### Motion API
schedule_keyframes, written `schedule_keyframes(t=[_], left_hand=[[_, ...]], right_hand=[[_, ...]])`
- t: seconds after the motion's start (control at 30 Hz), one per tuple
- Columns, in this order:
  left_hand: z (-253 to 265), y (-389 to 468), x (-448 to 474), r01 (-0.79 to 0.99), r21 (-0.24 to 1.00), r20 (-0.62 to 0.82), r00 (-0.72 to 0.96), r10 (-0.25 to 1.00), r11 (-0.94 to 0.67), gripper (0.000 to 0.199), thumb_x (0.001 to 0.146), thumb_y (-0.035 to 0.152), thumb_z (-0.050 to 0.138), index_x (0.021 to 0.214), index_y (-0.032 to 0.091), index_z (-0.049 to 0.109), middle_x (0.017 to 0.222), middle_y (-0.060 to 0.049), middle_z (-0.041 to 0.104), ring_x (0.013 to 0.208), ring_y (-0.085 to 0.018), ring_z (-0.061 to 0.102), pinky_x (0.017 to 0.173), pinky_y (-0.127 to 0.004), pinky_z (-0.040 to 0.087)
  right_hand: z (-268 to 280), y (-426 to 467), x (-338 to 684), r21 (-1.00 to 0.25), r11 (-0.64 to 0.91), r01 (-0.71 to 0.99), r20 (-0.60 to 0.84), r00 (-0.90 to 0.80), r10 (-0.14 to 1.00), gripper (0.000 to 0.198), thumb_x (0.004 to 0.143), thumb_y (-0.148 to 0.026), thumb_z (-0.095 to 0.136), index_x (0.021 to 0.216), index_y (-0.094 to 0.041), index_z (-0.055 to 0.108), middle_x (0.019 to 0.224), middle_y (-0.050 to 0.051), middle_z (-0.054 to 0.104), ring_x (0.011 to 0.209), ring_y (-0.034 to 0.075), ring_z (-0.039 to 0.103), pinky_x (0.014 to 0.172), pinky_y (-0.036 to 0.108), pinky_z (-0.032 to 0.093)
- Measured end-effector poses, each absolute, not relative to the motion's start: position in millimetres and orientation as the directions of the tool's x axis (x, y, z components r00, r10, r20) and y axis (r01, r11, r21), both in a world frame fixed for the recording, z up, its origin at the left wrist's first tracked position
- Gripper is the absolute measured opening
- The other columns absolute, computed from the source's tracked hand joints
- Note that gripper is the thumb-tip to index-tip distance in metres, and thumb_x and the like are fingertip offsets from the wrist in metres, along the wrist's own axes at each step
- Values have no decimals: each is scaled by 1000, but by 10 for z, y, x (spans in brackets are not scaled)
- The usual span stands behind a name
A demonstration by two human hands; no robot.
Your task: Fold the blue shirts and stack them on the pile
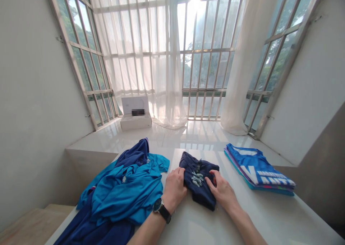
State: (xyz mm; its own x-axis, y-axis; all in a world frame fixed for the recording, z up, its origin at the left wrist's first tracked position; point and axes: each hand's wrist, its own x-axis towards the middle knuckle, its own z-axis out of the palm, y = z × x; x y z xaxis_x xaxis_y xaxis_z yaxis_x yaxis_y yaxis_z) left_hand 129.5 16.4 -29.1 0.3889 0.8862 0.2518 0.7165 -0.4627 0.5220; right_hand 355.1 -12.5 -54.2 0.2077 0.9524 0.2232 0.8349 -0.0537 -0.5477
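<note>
A dark navy garment [205, 191], folded small, lies on the white table in front of me. Pale grey-white print shows on its top, with what looks like a cord above; its exact kind is hard to tell. My left hand [175, 185] has its fingers curled over the left edge of the cloth; a black-strapped watch [161, 209] is on that wrist. At the right edge, my right hand [221, 191] holds the cloth with thumb and fingers bent around it. The undersides of the fingertips are partly hidden.
Left of my hands lies a loose heap of teal and blue clothes [129, 187]. A neat stack of folded shirts [261, 169] sits at the right of the white table [185, 227]. An open white box [136, 122] stands on the sill, before sheer curtains [172, 76] and barred windows.
</note>
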Motion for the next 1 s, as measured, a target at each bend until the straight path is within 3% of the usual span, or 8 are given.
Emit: schedule_keyframes(t=[0.23, 0.4, 0.57, 0.7, 0.8, 0.9, 1.0], left_hand=[[-242, 205, 1266, 750, 498, 234, 368, 900, -436, 62, 75, -5, 42, 131, 16, 55, 127, -15, 63, 119, -30, 55, 98, -36, 46], [-267, 221, 1229, 769, 372, 294, 433, 852, -519, 66, 76, -10, 36, 133, 17, 55, 135, -11, 59, 127, -25, 49, 112, -36, 38], [-330, 247, 1232, 756, 473, 235, 387, 892, -453, 67, 76, -6, 44, 138, 18, 52, 145, -13, 53, 130, -25, 53, 111, -36, 42], [-372, 309, 1255, 517, 749, 269, 333, 904, -414, 66, 71, -6, 46, 131, 18, 56, 129, -12, 66, 122, -24, 59, 108, -35, 43], [-393, 333, 1269, 149, 974, 123, 300, 946, -174, 61, 68, -2, 50, 125, 17, 59, 116, -11, 70, 111, -24, 65, 99, -36, 49], [-386, 309, 1224, -129, 977, -106, 397, 912, 170, 67, 64, 5, 58, 131, 15, 53, 104, -9, 71, 96, -23, 68, 84, -33, 53], [-350, 265, 1144, -204, 935, -156, 499, 852, 291, 86, 53, 1, 60, 137, 19, 49, 98, -5, 70, 88, -19, 66, 73, -25, 49]], right_hand=[[-524, -130, 3534, -543, -55, 838, 197, 191, 962, 35, 92, -49, 42, 112, -23, 53, 72, -1, 58, 70, 22, 63, 65, 32, 42], [-531, -129, 3536, -560, -68, 826, 183, 203, 962, 35, 91, -49, 43, 112, -23, 54, 70, -2, 58, 68, 21, 62, 64, 30, 41], [-554, -127, 3540, -565, -58, 823, 203, 207, 957, 35, 90, -50, 44, 110, -23, 55, 68, -2, 57, 67, 21, 63, 63, 30, 40], [-554, -124, 3539, -578, -54, 814, 205, 209, 956, 35, 89, -50, 46, 109, -24, 55, 68, -2, 58, 66, 21, 63, 62, 30, 40], [-549, -124, 3545, -583, -52, 811, 191, 200, 961, 34, 89, -51, 46, 108, -24, 56, 66, -3, 58, 66, 21, 63, 62, 30, 39], [-545, -124, 3563, -591, -47, 805, 186, 193, 963, 35, 88, -52, 47, 107, -25, 57, 65, -3, 59, 67, 22, 63, 62, 30, 40], [-542, -119, 3589, -604, -49, 795, 170, 189, 967, 36, 87, -53, 47, 106, -24, 57, 65, -2, 60, 67, 22, 64, 63, 31, 40]])
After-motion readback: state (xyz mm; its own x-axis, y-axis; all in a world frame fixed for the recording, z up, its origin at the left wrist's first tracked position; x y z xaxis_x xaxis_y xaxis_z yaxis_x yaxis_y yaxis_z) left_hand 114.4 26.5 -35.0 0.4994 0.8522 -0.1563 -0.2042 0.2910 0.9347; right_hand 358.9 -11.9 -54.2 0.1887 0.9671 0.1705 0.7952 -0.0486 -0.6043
